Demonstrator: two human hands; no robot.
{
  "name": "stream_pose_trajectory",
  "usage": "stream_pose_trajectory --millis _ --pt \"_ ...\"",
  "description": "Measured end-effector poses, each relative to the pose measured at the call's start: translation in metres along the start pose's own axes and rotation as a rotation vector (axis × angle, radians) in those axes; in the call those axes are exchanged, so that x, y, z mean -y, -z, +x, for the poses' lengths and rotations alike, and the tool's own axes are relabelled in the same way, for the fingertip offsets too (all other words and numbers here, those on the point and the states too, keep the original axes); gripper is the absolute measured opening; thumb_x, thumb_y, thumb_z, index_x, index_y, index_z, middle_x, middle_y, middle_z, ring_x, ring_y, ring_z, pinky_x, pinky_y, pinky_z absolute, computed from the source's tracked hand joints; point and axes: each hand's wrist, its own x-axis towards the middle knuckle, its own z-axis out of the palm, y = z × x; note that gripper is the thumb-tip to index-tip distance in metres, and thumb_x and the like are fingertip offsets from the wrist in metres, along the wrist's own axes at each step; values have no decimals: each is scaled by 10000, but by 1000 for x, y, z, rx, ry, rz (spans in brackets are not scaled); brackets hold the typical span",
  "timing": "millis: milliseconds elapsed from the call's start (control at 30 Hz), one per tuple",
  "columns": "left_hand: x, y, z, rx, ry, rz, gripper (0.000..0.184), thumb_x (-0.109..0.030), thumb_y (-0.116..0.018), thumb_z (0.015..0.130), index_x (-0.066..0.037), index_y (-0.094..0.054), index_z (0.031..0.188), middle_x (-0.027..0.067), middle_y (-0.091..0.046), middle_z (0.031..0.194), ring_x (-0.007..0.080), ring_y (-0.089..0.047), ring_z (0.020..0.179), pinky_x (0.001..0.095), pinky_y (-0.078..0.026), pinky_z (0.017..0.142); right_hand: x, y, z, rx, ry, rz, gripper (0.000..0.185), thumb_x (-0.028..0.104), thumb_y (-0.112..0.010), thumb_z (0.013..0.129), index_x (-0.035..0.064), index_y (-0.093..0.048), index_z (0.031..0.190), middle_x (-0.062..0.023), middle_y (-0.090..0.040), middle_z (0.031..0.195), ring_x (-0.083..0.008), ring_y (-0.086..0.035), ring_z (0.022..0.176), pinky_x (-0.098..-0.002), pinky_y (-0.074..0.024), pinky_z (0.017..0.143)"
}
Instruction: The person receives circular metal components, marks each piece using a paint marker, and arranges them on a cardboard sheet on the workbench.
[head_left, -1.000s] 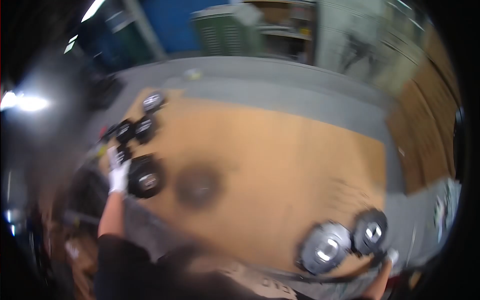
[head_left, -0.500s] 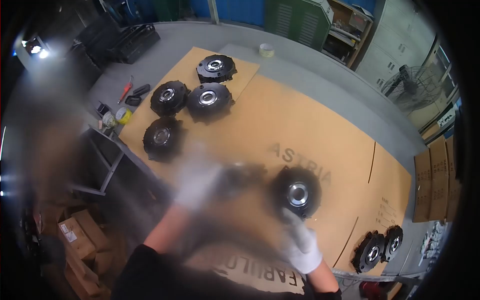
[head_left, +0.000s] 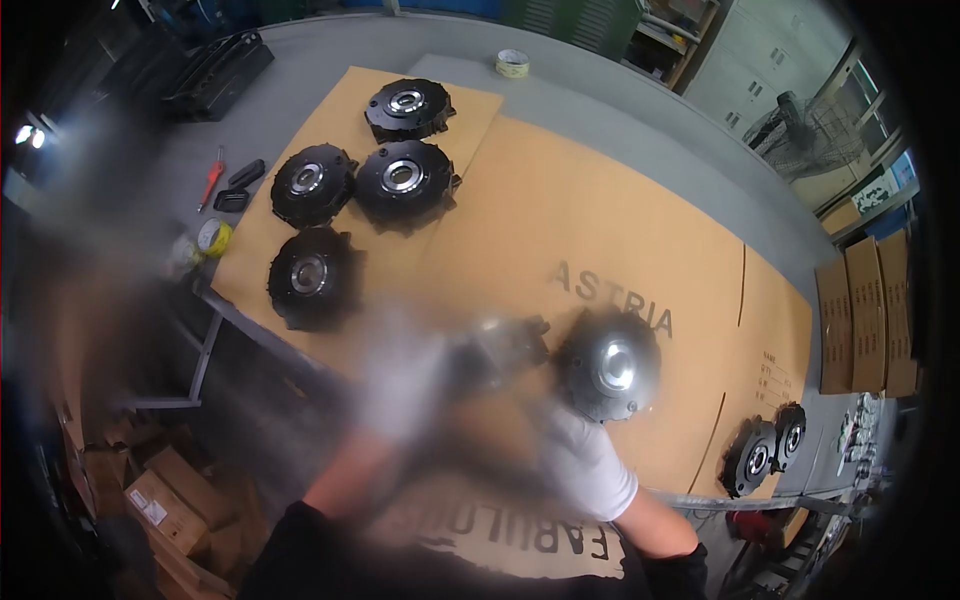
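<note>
My right hand (head_left: 585, 460), in a white glove, grips the lower edge of a black round part (head_left: 590, 385) with a shiny metal hub, over the cardboard sheet near the printed letters. My left hand (head_left: 405, 380), also white-gloved, is blurred. Its fingers seem closed on a dark notched part (head_left: 510, 345) that sticks out to the right, close beside the round part. Blur hides most of that part's shape.
Several similar black round parts (head_left: 405, 178) lie on the cardboard sheet (head_left: 560, 200) at left. Two more (head_left: 747, 457) lie near its right edge. A tape roll (head_left: 513, 64), a red-handled tool (head_left: 212, 178) and a black toolbox (head_left: 225, 75) are on the grey tabletop.
The round part at my right hand has turned, and its hub shows a different, brighter face. My right hand has shifted up and left. The view has tilted slightly.
</note>
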Motion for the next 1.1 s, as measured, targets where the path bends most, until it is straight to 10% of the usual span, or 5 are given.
stream_pose_trajectory --millis 633,733,1100 --pt "7 0 -3 105 -440 351 227 -98 -603 794 23 -561 606 -25 -481 535 39 -391 490 209 -306 454 -11 -16 26 -101 144 -339 359 48 -474 827 97 -475 1183 -4 -496 707 -75 -447 617 -209 -397 574" --pt "3 -8 -13 132 -218 127 225 -91 -597 794 28 -565 605 -18 -481 519 48 -397 475 213 -318 454 -10 -17 31 -166 177 134 332 56 -483 822 72 -494 1153 10 -484 672 -44 -421 586 -199 -388 545" --pt "6 -3 -17 155 -408 316 163 -61 -590 784 36 -575 655 -7 -521 561 39 -443 493 192 -350 462 28 5 -17 -159 -324 48 378 -62 -476 792 -2 -440 1164 -80 -550 931 -110 -530 764 -234 -436 686"
